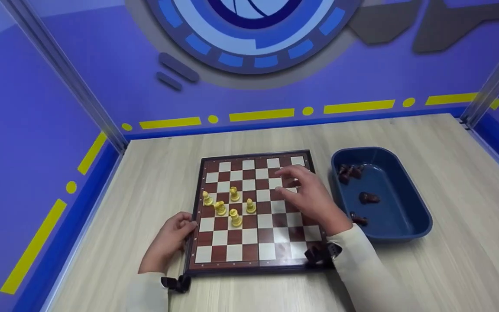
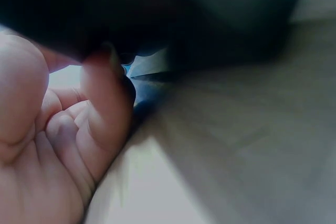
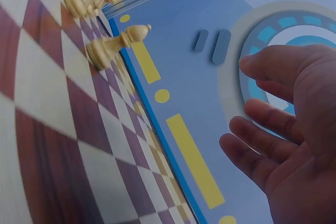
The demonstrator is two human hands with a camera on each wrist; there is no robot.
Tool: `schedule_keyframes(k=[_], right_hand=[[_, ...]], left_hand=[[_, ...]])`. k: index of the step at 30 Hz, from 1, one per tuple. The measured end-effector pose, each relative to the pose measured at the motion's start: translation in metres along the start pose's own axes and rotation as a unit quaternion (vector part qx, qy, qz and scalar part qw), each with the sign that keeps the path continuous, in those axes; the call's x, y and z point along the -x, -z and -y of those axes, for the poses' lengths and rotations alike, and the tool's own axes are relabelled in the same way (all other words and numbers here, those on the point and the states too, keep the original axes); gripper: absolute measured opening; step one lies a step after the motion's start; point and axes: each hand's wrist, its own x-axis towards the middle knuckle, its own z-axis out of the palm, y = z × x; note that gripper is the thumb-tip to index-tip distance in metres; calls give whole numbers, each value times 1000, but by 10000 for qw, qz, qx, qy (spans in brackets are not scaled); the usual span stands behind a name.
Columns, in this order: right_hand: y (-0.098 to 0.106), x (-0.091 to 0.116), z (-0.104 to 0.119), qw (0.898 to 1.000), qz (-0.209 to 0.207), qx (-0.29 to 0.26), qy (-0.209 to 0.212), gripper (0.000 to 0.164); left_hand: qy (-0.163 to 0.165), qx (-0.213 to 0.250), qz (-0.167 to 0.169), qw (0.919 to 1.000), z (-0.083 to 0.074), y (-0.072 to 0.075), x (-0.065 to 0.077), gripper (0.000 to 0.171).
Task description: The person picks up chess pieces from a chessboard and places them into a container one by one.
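A brown-and-white chessboard (image 1: 225,237) lies on the table, with several cream-yellow chess pieces (image 1: 235,219) upright on its left half. At the board's left edge my left hand (image 1: 169,238) grips the dark rim, fingers bent; in the left wrist view a finger (image 2: 105,111) meets a dark surface. Above the board's right half hovers my right hand (image 1: 312,197), holding nothing. Its thumb and fingers are spread apart, loosely bent. In the right wrist view that hand (image 3: 289,135) is off the board, and a bishop (image 3: 115,46) stands on a square.
Right of the board sits a dark blue tray (image 1: 405,190). Several dark brown chess pieces (image 1: 368,198) lie in it, mostly along its left side. Purple-blue panels (image 1: 249,99) with yellow markings wall the wood-grain table (image 1: 158,173) at the back and sides.
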Motion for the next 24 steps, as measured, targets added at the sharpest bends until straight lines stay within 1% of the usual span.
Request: schedule_keyframes(k=[3,6,9,12,15,20,24], right_hand=[[-3,-1,2,9999,32,-6,-122,31],[-6,-4,3,9999,40,-149,-60,32],[-8,-6,4,9995,53,-311,-100,31],[-9,-8,5,9991,40,-376,-211,28],[-10,-9,6,9991,68,-329,-255,27],[-17,-10,5,9994,197,-266,-95,28],[-22,-10,7,9989,316,-350,9,26]], left_hand=[[13,5,-13,10000,1,-1,0,23],[13,-93,-78,9999,2,-1,-2,23],[16,-157,-128,9998,2,-1,-2,22],[-2,-153,-104,9998,2,-1,-3,21],[4,-116,-83,9999,3,-1,-3,21],[-9,-84,-109,9999,4,0,-2,21],[-56,-96,-49,9999,2,1,-1,22]])
